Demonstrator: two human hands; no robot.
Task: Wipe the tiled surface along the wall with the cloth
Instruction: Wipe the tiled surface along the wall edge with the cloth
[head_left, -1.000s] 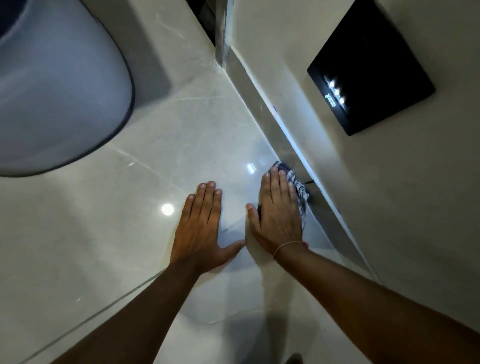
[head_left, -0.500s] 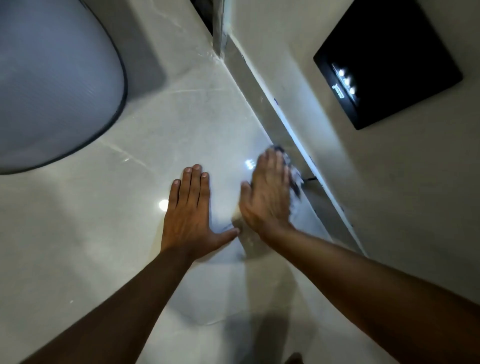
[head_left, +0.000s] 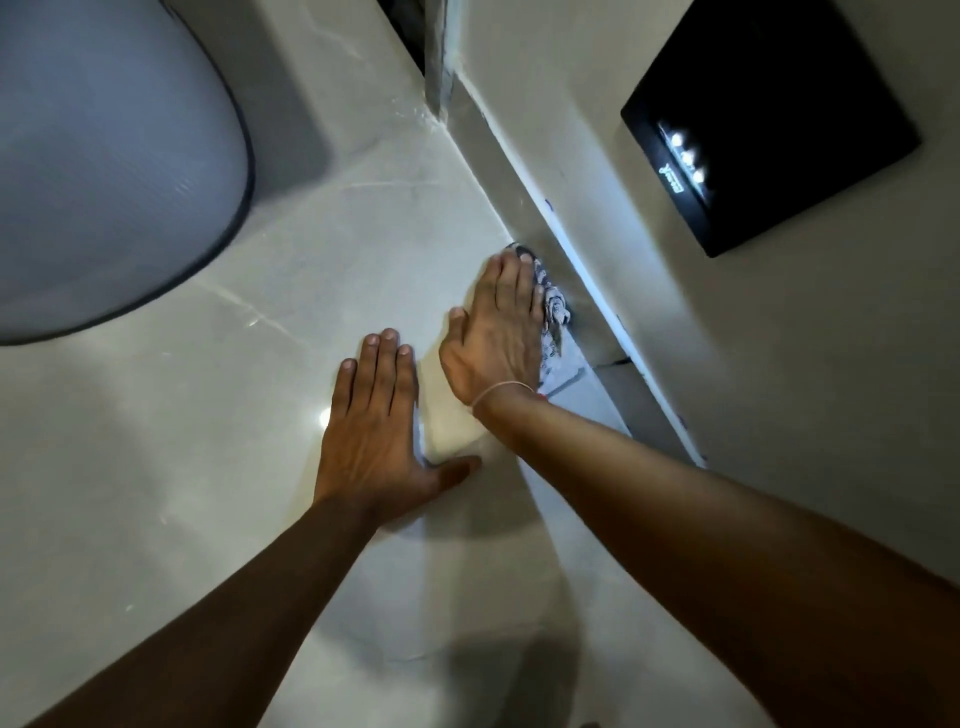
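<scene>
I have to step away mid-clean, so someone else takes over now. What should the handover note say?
Right hand: flat, palm down, pressing the checked cloth onto the tiled surface against the baseboard of the wall.
Left hand: open, flat on the tile, bracing, holding nothing.
Done: which tile has already been wiped cannot be told from this view.
Left: keep wiping along the wall edge, likely on toward the corner ahead.

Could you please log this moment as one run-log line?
right hand: flat on cloth beside wall base | left hand: flat on tiled surface, no cloth
</scene>
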